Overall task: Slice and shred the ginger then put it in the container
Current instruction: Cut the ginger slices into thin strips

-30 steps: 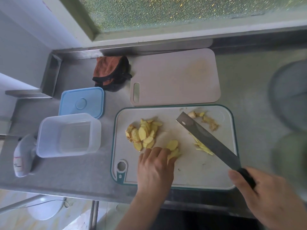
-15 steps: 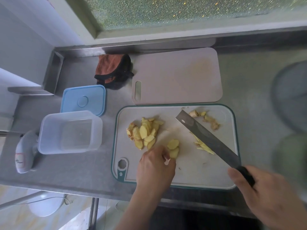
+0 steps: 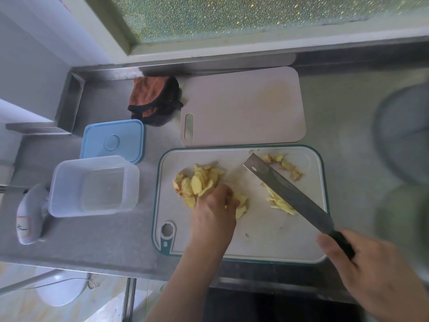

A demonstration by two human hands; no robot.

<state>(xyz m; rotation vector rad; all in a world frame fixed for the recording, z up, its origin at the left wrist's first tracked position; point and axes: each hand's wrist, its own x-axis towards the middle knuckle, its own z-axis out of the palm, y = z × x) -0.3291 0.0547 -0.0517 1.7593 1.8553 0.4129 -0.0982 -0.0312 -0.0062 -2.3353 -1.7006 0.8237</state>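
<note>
Two hands work the near edge. The right hand (image 3: 362,263) is wrapped round the black handle of the knife (image 3: 287,194), blade slanting up and left, low over the board (image 3: 267,240); whether it touches, I cannot tell. The left hand (image 3: 214,210) reaches in with fingers curled down among the slices (image 3: 199,182); whether it actually pinches any, I cannot tell.

That ginger looks light, thin and stiff, damp-faced, so I judge the slices will slide and stick to skin and steel. Best taken from above, a few fanned flat under the fingertips, knuckles toward the blade.

A small heap of shreds (image 3: 278,202) lies beside the blade, just right of the hand, and knobbly trimmings (image 3: 287,167) sit at the board's far right corner.

Left of the board, well apart from the ginger, the clear container (image 3: 92,185) stands open and seemingly holds nothing yet, its blue lid (image 3: 112,140) just behind it. The steel table (image 3: 104,240) looks smooth, perhaps slick. Further back lie a second, grey board (image 3: 243,108) and a rust-coloured cloth (image 3: 153,98), then the frosted window (image 3: 232,15).
</note>
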